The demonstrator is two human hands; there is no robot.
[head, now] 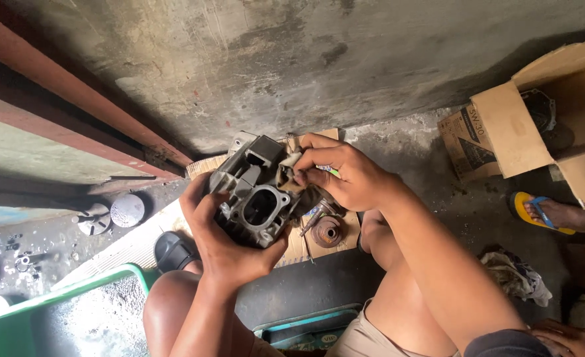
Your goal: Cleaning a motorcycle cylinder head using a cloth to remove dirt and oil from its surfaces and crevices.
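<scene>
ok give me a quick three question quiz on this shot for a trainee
1. True or false: the left hand grips the grey metal engine part from below.
2. What does the right hand press against the engine part? A) a wrench B) a dirty rag C) a hammer
3. Fill in: near the cardboard box at the right, another person's foot wears a ____ sandal.

Key: 1 true; 2 B; 3 yellow
</scene>
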